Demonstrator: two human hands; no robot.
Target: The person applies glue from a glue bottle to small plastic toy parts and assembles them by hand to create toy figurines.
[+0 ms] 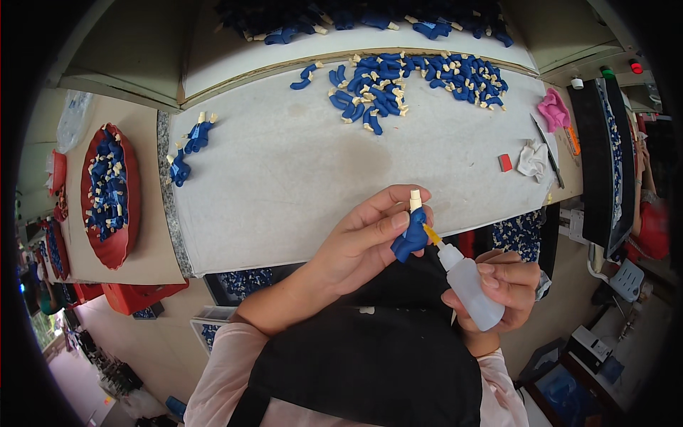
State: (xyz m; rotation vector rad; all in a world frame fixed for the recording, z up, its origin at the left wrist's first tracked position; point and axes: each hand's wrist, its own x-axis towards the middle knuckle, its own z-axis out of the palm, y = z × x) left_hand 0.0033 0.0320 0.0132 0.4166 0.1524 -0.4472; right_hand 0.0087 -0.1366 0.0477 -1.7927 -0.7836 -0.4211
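Note:
My left hand point(377, 231) pinches a small blue figure part point(410, 238) with a cream peg standing up from its top. In my right hand point(509, 285) is a translucent white squeeze bottle point(473, 288), tilted up to the left. Its yellow nozzle tip point(430, 233) meets or nearly meets the side of the blue part; I cannot tell whether they touch. Beyond my hands, a heap of blue pieces with cream ends point(377, 89) lies along the far side of the white work surface point(277, 185). A few assembled blue pieces point(199, 133) lie at the left edge.
At left stands a red oval basket point(131, 213) of blue pieces. To the right lie a small red block point(505, 163), a crumpled white cloth point(532, 158), a dark pen-like tool point(553, 160) and a pink cloth point(553, 110). A shelf with more blue pieces point(430, 28) runs along the back.

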